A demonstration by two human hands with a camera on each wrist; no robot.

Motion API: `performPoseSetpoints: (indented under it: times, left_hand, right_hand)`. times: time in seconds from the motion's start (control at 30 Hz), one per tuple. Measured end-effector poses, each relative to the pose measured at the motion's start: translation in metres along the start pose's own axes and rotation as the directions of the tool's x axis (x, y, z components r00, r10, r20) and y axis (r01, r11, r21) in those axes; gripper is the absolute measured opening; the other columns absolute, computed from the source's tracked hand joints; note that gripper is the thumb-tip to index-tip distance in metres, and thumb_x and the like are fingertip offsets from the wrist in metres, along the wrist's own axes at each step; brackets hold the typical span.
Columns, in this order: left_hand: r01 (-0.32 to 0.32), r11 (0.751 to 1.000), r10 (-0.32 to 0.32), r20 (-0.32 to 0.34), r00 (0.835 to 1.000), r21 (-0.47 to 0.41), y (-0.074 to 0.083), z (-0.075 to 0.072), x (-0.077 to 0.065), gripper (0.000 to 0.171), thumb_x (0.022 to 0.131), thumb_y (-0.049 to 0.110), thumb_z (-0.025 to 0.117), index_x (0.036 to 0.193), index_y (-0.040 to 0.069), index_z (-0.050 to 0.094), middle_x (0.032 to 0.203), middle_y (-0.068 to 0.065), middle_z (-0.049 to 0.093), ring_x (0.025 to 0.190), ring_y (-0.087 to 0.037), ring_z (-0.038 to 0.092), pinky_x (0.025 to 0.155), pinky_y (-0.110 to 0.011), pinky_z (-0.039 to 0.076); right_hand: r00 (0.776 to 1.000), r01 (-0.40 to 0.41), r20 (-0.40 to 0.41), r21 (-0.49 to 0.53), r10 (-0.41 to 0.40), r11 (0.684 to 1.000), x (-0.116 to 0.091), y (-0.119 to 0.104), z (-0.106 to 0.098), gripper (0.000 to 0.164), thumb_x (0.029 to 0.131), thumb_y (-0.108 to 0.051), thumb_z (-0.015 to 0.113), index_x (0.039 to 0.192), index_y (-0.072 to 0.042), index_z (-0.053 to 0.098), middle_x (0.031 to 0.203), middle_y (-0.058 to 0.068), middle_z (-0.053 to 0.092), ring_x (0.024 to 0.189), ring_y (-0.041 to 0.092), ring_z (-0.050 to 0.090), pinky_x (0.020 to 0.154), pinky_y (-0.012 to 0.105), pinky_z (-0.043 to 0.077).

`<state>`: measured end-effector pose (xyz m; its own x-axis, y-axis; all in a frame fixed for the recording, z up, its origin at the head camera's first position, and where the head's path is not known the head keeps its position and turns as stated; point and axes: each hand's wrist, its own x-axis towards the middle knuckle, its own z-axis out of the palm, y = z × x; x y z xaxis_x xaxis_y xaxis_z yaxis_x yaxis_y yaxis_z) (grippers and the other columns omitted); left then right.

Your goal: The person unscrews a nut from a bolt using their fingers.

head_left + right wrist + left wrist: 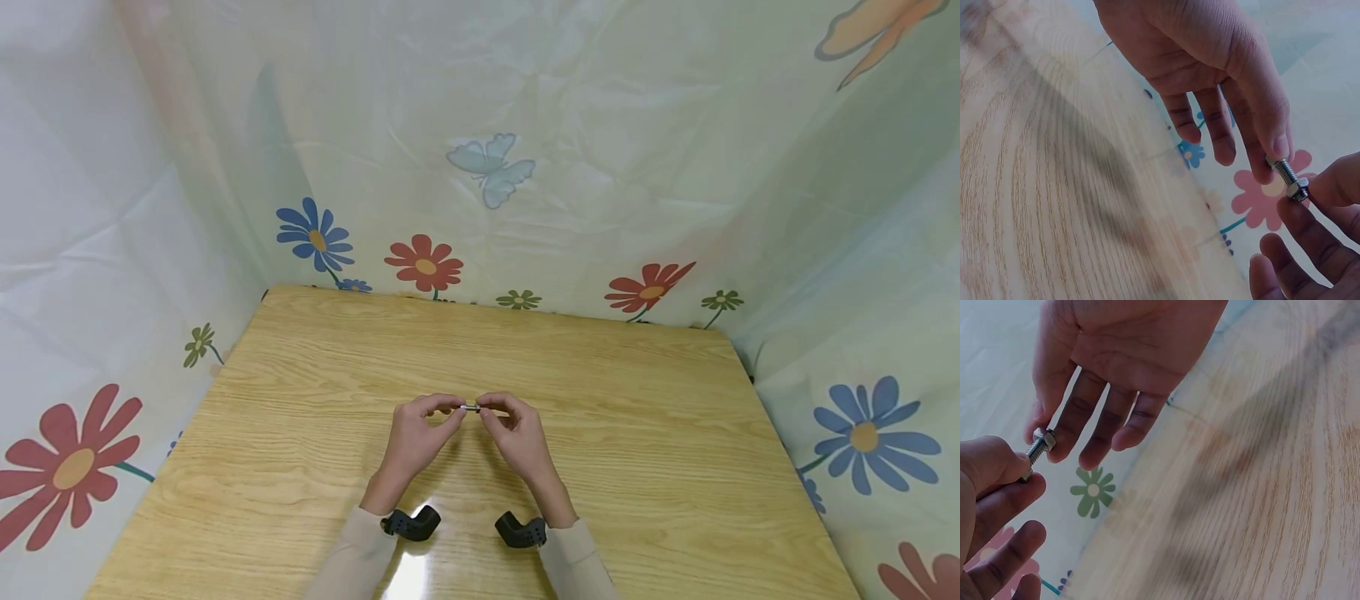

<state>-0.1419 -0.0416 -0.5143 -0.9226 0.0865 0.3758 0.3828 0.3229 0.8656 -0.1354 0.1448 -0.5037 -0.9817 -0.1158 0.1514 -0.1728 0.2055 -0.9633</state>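
Observation:
Between the two hands a small silvery bolt (pixel 470 407) is held sideways above the table. My left hand (pixel 415 437) pinches its head end with thumb and index finger, which partly cover the head. A hex nut (pixel 1298 188) sits on the threads toward the opposite end, with a bit of the tip showing past it. Thumb and index finger of my right hand (pixel 519 435) pinch at this nut end. In the left wrist view the threaded shank (pixel 1036 450) shows between the hands. The other fingers of both hands are loosely bent, apart from the bolt.
A wood-grain table (pixel 637 467) lies under the hands, its far edge against a pale curtain (pixel 585 208) with printed flowers and butterflies. Similar curtain hangs along the left and right sides. Black wrist mounts (pixel 412 523) stick inward from both cuffs.

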Motion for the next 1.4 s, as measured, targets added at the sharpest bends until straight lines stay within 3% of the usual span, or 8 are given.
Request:
performPoseSetpoints:
  times: [0.3, 0.47, 0.7, 0.83, 0.93, 1.07, 1.23, 1.4]
  left_hand:
    - [-0.010, 1.000, 0.010, 0.013, 1.000, 0.009, 0.0003, -0.0004, 0.0005, 0.009, 0.092, 0.015, 0.079, 0.100, 0.017, 0.082, 0.096, 0.004, 0.080, 0.088, -0.016, 0.072, 0.081, -0.051, 0.058]
    - [-0.023, 0.999, 0.023, 0.021, 1.000, 0.022, -0.0005, 0.0001, 0.0008, 0.009, 0.092, 0.015, 0.079, 0.100, 0.017, 0.082, 0.097, 0.004, 0.080, 0.088, -0.014, 0.072, 0.079, -0.047, 0.060]
    - [-0.032, 0.999, 0.031, 0.017, 0.999, 0.016, -0.0005, 0.0004, 0.0012, 0.009, 0.092, 0.014, 0.079, 0.099, 0.018, 0.082, 0.096, 0.004, 0.080, 0.087, -0.013, 0.072, 0.078, -0.045, 0.059]
    - [-0.031, 1.000, 0.031, 0.020, 0.999, 0.001, -0.0004, 0.0006, 0.0021, 0.009, 0.092, 0.015, 0.078, 0.100, 0.017, 0.082, 0.097, 0.004, 0.080, 0.087, -0.014, 0.072, 0.078, -0.047, 0.060]
    - [-0.021, 1.000, 0.021, 0.025, 0.999, -0.010, -0.0010, 0.0008, 0.0020, 0.009, 0.092, 0.015, 0.079, 0.100, 0.017, 0.082, 0.097, 0.004, 0.080, 0.087, -0.014, 0.072, 0.078, -0.048, 0.060]
    - [-0.010, 1.000, 0.010, 0.023, 1.000, -0.008, -0.0015, 0.0008, 0.0019, 0.009, 0.092, 0.016, 0.078, 0.100, 0.018, 0.082, 0.098, 0.004, 0.080, 0.088, -0.014, 0.072, 0.079, -0.047, 0.060]
    - [0.009, 1.000, -0.009, 0.019, 1.000, -0.006, -0.0017, 0.0005, 0.0021, 0.010, 0.093, 0.016, 0.078, 0.101, 0.019, 0.082, 0.098, 0.005, 0.080, 0.088, -0.013, 0.072, 0.079, -0.045, 0.059]
    - [0.008, 1.000, -0.008, 0.012, 1.000, -0.002, -0.0020, 0.0003, 0.0013, 0.010, 0.091, 0.013, 0.079, 0.100, 0.017, 0.082, 0.096, 0.003, 0.080, 0.087, -0.014, 0.072, 0.078, -0.047, 0.059]
  right_hand:
    - [0.999, 0.048, -0.004, 0.008, -0.048, 0.999, -0.0008, 0.0007, -0.0001, 0.023, 0.103, -0.012, 0.064, 0.118, 0.003, 0.070, 0.118, 0.019, 0.071, 0.111, 0.035, 0.067, 0.087, 0.027, 0.057]
    - [1.000, -0.027, -0.016, -0.038, 0.027, 0.999, 0.0002, 0.0021, 0.0006, 0.032, 0.106, -0.025, 0.060, 0.125, 0.000, 0.069, 0.122, 0.017, 0.072, 0.115, 0.030, 0.067, 0.091, 0.027, 0.055]
    - [0.987, -0.159, -0.029, -0.091, 0.157, 0.983, 0.0013, 0.0052, 0.0027, 0.031, 0.107, -0.023, 0.058, 0.103, 0.002, 0.076, 0.103, 0.022, 0.076, 0.088, 0.037, 0.063, 0.082, 0.029, 0.051]
    - [0.987, -0.161, -0.023, -0.109, 0.159, 0.981, 0.0022, 0.0053, 0.0025, 0.035, 0.107, -0.025, 0.058, 0.098, 0.003, 0.077, 0.097, 0.019, 0.076, 0.079, 0.030, 0.061, 0.080, 0.027, 0.051]
    - [0.990, -0.143, -0.021, -0.115, 0.142, 0.983, 0.0017, 0.0050, 0.0018, 0.034, 0.106, -0.028, 0.060, 0.097, -0.001, 0.077, 0.093, 0.015, 0.076, 0.072, 0.023, 0.057, 0.071, 0.025, 0.048]
    - [0.995, -0.103, -0.010, -0.102, 0.103, 0.989, 0.0009, 0.0035, 0.0006, 0.027, 0.104, -0.030, 0.063, 0.102, -0.008, 0.078, 0.094, 0.012, 0.076, 0.078, 0.031, 0.063, 0.062, 0.023, 0.047]
    - [0.999, -0.052, 0.005, -0.090, 0.052, 0.995, 0.0009, 0.0024, 0.0001, 0.020, 0.104, -0.024, 0.064, 0.109, -0.010, 0.077, 0.100, 0.012, 0.077, 0.095, 0.038, 0.071, 0.074, 0.024, 0.056]
    - [0.999, -0.035, 0.018, -0.060, 0.036, 0.998, 0.0007, 0.0019, 0.0005, 0.018, 0.101, -0.016, 0.068, 0.115, -0.006, 0.074, 0.106, 0.013, 0.075, 0.099, 0.031, 0.072, 0.080, 0.025, 0.058]
